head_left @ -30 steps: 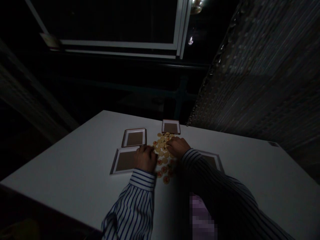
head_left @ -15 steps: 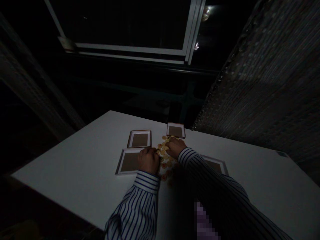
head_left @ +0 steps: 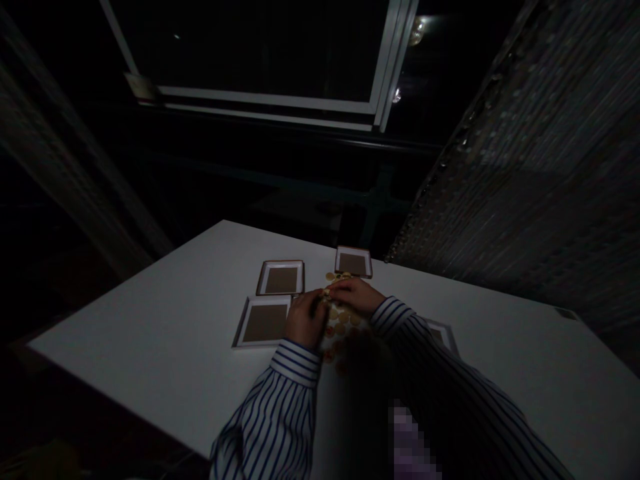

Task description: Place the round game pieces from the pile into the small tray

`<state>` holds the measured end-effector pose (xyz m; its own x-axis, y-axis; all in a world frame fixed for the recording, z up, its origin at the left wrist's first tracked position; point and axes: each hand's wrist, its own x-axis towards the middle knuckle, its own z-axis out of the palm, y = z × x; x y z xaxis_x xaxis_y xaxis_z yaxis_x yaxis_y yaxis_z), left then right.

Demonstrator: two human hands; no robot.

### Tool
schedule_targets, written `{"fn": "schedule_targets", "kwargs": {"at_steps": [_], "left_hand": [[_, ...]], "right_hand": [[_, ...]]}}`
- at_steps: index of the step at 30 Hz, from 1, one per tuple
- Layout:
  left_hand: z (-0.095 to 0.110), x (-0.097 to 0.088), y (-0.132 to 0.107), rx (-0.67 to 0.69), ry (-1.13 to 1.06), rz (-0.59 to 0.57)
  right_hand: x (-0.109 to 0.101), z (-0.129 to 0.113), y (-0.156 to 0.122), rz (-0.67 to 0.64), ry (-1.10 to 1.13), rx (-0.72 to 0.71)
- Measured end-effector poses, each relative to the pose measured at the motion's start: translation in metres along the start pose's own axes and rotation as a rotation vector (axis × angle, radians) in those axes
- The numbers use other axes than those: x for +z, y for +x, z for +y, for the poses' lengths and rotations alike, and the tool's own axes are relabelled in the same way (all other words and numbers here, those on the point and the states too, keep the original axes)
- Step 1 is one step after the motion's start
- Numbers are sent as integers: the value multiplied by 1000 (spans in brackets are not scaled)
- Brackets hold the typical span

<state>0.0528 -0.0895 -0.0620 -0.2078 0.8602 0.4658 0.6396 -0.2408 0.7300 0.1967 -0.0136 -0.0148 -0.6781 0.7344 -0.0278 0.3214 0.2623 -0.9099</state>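
A loose pile of round wooden Chinese chess pieces (head_left: 340, 328), some with red markings, lies on the white table (head_left: 165, 313). My left hand (head_left: 305, 321) is at the pile's left side, its fingers curled and partly hidden. From the right, my right hand (head_left: 357, 295) reaches over the pile with its fingers pressed together. The fingertips of both hands meet at one pale piece (head_left: 326, 292), which they pinch between them. Several more pieces lie beyond the right hand, and others sit in shadow nearer to me.
Left of the pile are two shallow open boxes, a farther one (head_left: 281, 277) and a nearer one (head_left: 263, 323). Another box (head_left: 353, 262) stands behind the pile. A fourth (head_left: 449, 335) is partly covered by my right sleeve. A beaded curtain (head_left: 520, 173) hangs at the right.
My right hand has drawn back from the far pieces toward my left hand. The left hand has shifted slightly right and up, so the fingertips now meet over the pile.
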Motion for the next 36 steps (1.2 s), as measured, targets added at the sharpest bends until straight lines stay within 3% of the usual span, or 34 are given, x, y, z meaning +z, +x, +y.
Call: {"fn": "schedule_targets", "kwargs": {"at_steps": [7,12,18,24,29,36], "left_hand": [[10,-4,2,-125,-278,12],[14,-6,4,-285,-436,30],[12,-8,6,-431,-588,98],[6,-8,7,-467,-535,144],[2,-7,7,-524,-521,189],[2,-13,8,-454,-336,271]], "right_hand": [[1,-8,-2,-21,52,19],[5,-11,-3,58,-6,29],[12,-7,2,102,-253,-147],[13,-20,4,94,-673,-229],[17,-27,10,78,-835,-243],[17,-25,32,89,-1049,-63]]}}
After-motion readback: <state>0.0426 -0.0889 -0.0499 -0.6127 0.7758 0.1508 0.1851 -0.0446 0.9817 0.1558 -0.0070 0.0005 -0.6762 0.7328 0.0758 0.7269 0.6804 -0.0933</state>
